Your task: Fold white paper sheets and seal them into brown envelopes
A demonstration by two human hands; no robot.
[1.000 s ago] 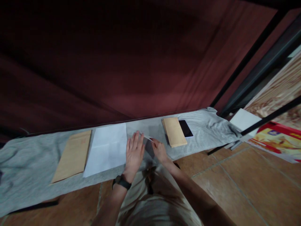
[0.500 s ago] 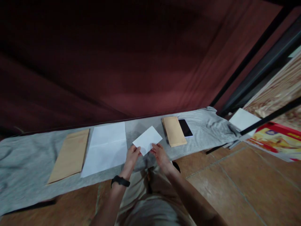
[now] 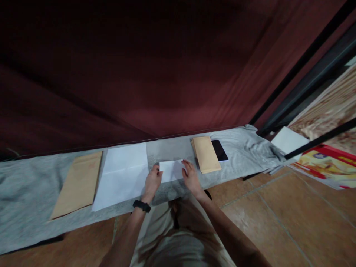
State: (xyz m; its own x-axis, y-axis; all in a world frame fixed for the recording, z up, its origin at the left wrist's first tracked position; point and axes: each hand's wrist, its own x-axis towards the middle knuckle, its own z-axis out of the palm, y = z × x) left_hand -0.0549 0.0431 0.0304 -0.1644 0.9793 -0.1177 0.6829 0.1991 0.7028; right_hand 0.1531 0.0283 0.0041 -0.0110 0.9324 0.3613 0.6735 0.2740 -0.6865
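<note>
place: home floor | cues: terracotta tiles (image 3: 278,222); maroon curtain (image 3: 139,74); grey cloth (image 3: 27,193)

1. The folded white paper (image 3: 171,170), which I held tilted up off the grey cloth (image 3: 33,193) half a second ago, now lies flat on it, just left of the brown envelope stack (image 3: 206,159).
2. A second ago the paper showed only as a thin edge between my fingers; now its whole face shows.
3. My left hand (image 3: 152,181) has gone from flat on the cloth to resting against the paper's left edge.
4. My right hand (image 3: 190,175) now presses on the paper's right edge, nearer the envelope stack.
</note>
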